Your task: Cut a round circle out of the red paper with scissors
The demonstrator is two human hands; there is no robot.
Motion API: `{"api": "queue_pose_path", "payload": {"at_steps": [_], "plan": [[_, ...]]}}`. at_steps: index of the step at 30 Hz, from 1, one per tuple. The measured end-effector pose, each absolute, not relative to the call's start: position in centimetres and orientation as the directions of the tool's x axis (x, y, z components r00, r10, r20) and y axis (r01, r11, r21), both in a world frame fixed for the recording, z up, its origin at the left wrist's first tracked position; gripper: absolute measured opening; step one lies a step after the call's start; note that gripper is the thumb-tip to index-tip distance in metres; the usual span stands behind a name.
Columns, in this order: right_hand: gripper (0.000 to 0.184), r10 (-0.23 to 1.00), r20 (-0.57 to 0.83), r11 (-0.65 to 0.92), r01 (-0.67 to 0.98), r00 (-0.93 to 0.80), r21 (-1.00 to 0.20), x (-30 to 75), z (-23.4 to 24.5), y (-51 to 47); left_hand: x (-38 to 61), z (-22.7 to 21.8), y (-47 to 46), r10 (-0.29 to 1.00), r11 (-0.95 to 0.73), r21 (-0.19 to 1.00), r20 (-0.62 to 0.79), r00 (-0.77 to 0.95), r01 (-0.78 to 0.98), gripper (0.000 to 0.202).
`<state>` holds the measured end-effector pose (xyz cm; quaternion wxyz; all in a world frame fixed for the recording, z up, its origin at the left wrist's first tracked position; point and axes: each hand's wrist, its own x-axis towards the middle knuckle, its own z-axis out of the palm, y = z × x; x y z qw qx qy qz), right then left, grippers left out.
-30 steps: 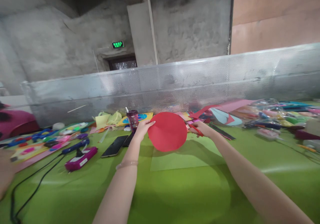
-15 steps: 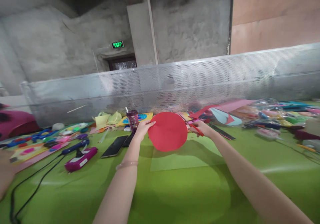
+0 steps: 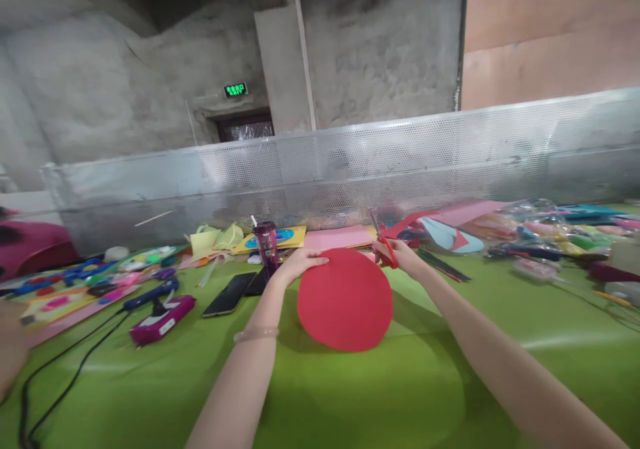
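My left hand (image 3: pixel 299 263) pinches the top left edge of a red paper circle (image 3: pixel 345 299), which hangs tilted toward me over the green table (image 3: pixel 350 395). My right hand (image 3: pixel 400 255) is closed on red-handled scissors (image 3: pixel 382 243) just past the circle's upper right edge, their blades pointing up and away. A light green sheet lies flat under the circle, mostly hidden by it.
A dark phone (image 3: pixel 229 293), a purple drink bottle (image 3: pixel 266 241) and a magenta glue gun (image 3: pixel 161 317) with a black cord lie to the left. Coloured paper and craft items (image 3: pixel 540 232) crowd the far edge along a perforated metal barrier (image 3: pixel 400 162). Another person's pink sleeve (image 3: pixel 30 245) shows far left.
The red circle has swung down and nearer, now looking larger and lower. My right hand lifted the scissors off the circle's edge, turning the blades upward.
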<state>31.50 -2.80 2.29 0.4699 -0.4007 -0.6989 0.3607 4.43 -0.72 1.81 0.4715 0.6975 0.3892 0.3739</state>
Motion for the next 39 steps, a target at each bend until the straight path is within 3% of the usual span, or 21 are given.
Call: {"api": "queue_pose_path", "payload": {"at_steps": [6, 8, 13, 17, 21, 27, 31, 39], "plan": [[0.024, 0.861, 0.303, 0.428, 0.26, -0.409, -0.866, 30.0, 2.0, -4.1, 5.7, 1.4, -0.6, 0.877, -0.353, 0.905, 0.231, 0.421, 0.238, 0.035], [0.024, 0.874, 0.321, 0.417, 0.222, -0.366, -0.881, 30.1, 1.9, -3.9, 5.8, 1.5, -0.6, 0.884, -0.354, 0.917, 0.263, 0.386, 0.185, 0.039], [0.028, 0.906, 0.417, 0.422, 0.097, -0.07, -0.901, 30.8, 2.0, -2.8, 5.5, 1.7, -0.7, 0.88, -0.345, 0.938, 0.328, 0.343, -0.011, 0.041], [0.031, 0.893, 0.447, 0.444, 0.057, 0.06, -0.894, 31.1, 2.1, -2.2, 5.2, 1.3, -0.1, 0.902, -0.338, 0.941, 0.312, 0.299, 0.037, 0.038], [0.034, 0.872, 0.481, 0.472, 0.104, 0.092, -0.875, 30.9, 2.0, -2.2, 5.0, 0.6, 1.0, 0.927, -0.346, 0.935, 0.329, 0.181, 0.075, 0.033], [0.033, 0.91, 0.415, 0.413, 0.141, -0.016, -0.9, 30.8, 2.3, -2.8, 4.6, 0.9, 1.6, 0.905, -0.425, 0.905, 0.424, -0.032, 0.001, 0.032], [0.035, 0.897, 0.44, 0.435, 0.099, 0.044, -0.895, 31.0, 2.7, -3.1, 4.7, 1.3, 0.9, 0.922, -0.378, 0.926, 0.375, 0.093, 0.008, 0.032], [0.034, 0.909, 0.353, 0.392, 0.163, -0.223, -0.905, 30.5, 2.2, -3.4, 5.8, 1.7, -0.9, 0.906, -0.376, 0.918, 0.336, 0.258, 0.125, 0.03]]}}
